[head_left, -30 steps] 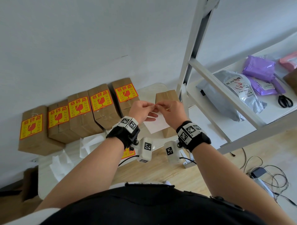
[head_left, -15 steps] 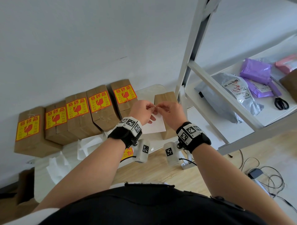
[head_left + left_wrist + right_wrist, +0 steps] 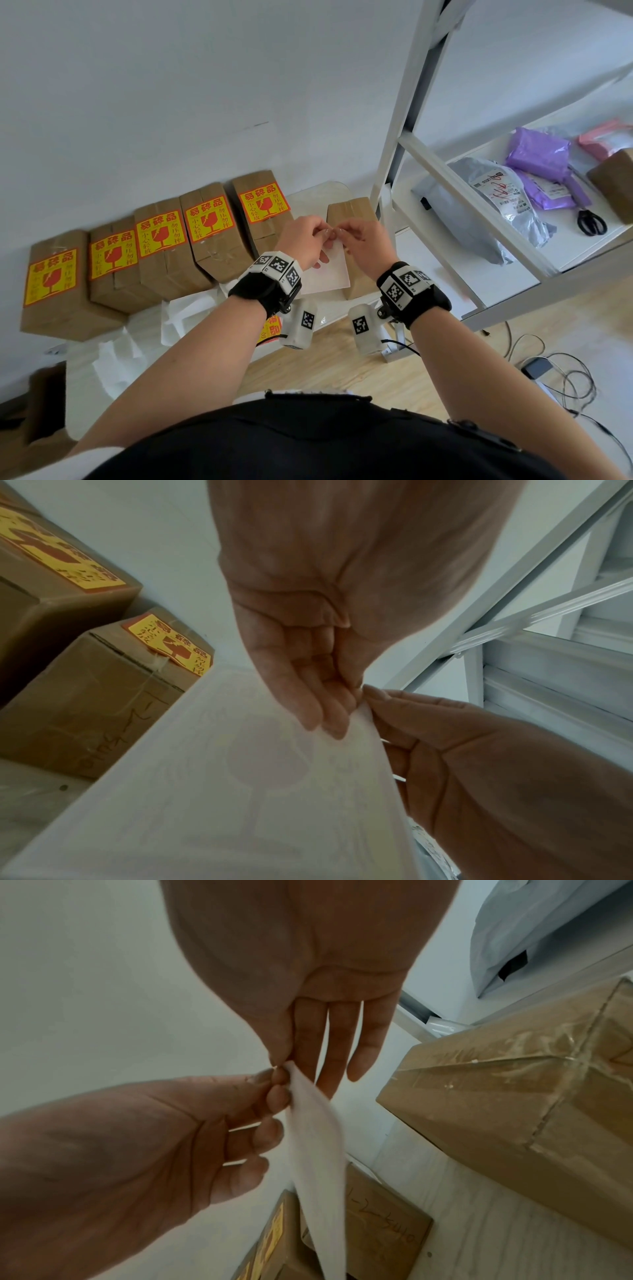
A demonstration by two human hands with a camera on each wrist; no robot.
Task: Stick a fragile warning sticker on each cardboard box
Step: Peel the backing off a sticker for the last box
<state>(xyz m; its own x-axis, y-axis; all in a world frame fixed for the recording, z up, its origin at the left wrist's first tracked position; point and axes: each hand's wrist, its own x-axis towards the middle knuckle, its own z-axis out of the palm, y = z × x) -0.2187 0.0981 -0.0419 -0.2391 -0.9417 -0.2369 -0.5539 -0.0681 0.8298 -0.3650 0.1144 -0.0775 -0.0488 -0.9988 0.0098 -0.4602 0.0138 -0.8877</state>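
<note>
A fragile sticker on its white backing sheet [image 3: 329, 275] hangs between my hands, white side toward me. My left hand [image 3: 318, 236] and right hand [image 3: 349, 233] both pinch its top corner, fingertips touching. In the left wrist view the sheet [image 3: 240, 791] shows a faint red glass print through the paper. The right wrist view has the sheet [image 3: 318, 1150] edge-on. Behind my hands stands a plain taped cardboard box [image 3: 352, 212] with no sticker, also visible as the plain box [image 3: 514, 1083]. Several boxes carrying yellow-red stickers [image 3: 209, 219] line the wall to the left.
A white metal rack [image 3: 442, 178] stands at the right with grey and purple mailers [image 3: 537, 157], scissors [image 3: 591, 222] and a brown parcel. Peeled white backing scraps [image 3: 185, 315] litter the table's front left. Another sticker [image 3: 272, 329] lies under my left wrist. Cables [image 3: 555, 377] lie on the floor.
Both hands keep pinching the same corner of the sheet in almost the same place. Only the view has shifted slightly.
</note>
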